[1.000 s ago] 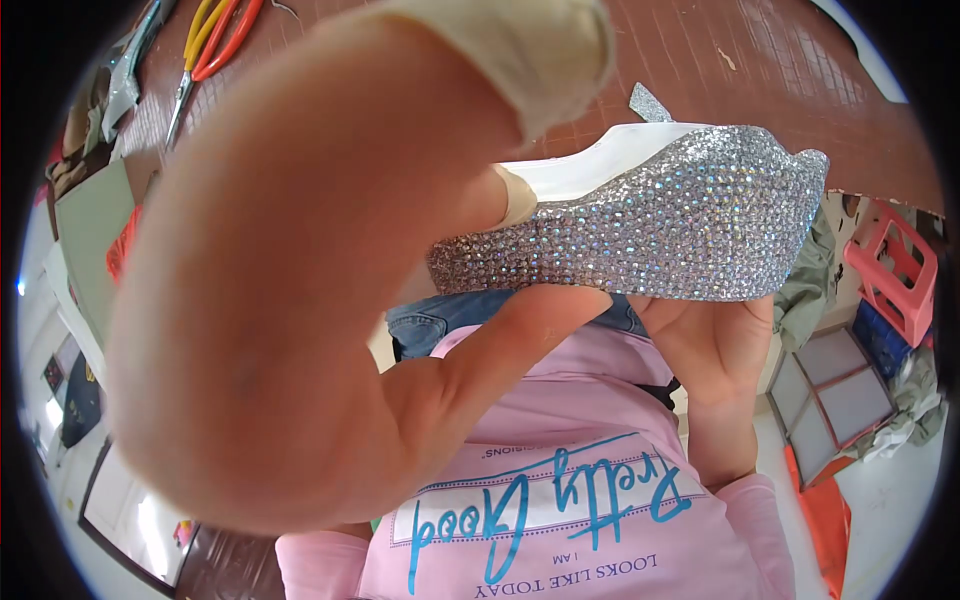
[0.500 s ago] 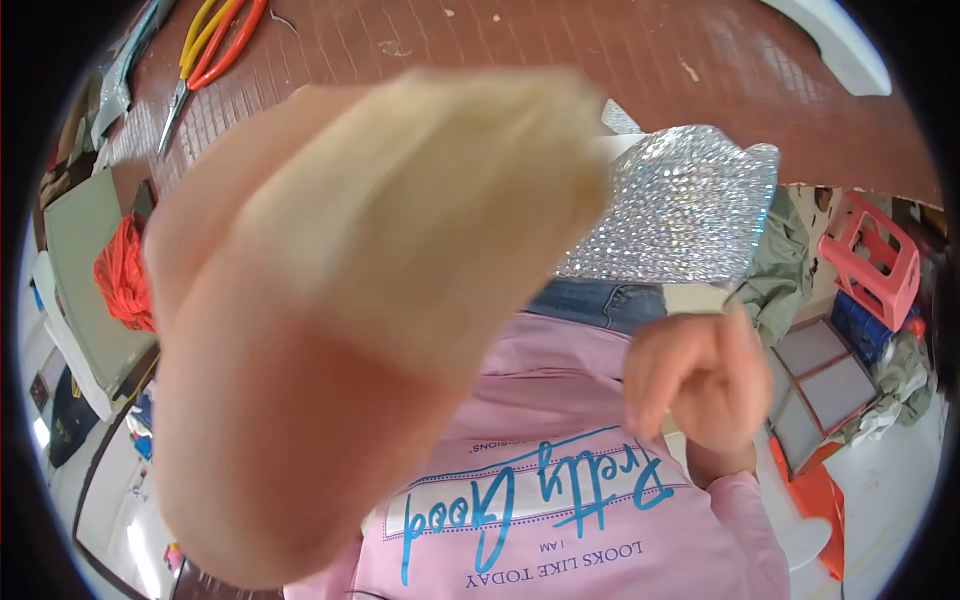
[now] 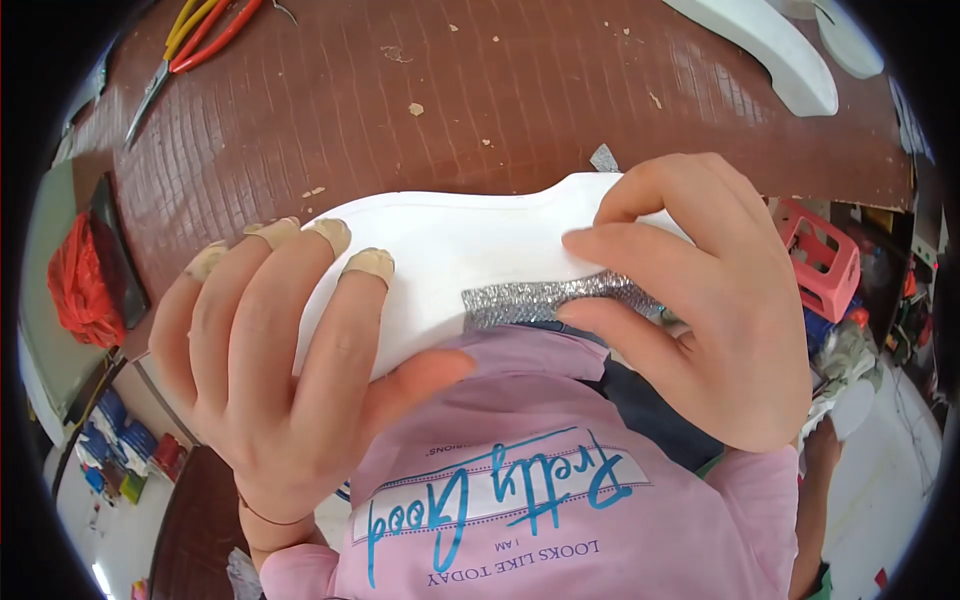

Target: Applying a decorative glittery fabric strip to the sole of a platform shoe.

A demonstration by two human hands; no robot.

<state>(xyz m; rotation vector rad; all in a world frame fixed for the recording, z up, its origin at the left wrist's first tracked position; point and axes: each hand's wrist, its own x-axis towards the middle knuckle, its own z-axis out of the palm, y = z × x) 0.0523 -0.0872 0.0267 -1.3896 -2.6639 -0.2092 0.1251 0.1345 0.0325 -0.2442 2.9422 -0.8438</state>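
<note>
Both hands hold a long white curved piece (image 3: 450, 235) at the near edge of the table, close to my body. My left hand (image 3: 285, 380) is wrapped round its left end, fingers across the top and thumb beneath. Tan coverings sit on the left fingertips. A strip of silver glitter material (image 3: 515, 300) runs along the piece's near edge. My right hand (image 3: 715, 290) grips the right end, with a fingertip on the white face and the thumb against the glitter strip. The right end of the strip is hidden under that hand.
Pliers (image 3: 180, 60) with red and yellow handles lie at the far left of the brown table (image 3: 480, 110). Another white curved piece (image 3: 770, 55) is at the far right. A small silver scrap (image 3: 604, 158) lies near the right hand. Beyond the right edge stands a pink stool (image 3: 825, 255).
My left hand, earlier blurred close to the camera, has come down onto the piece. My right hand has moved up from my shirt to grip it. The piece now shows its white face.
</note>
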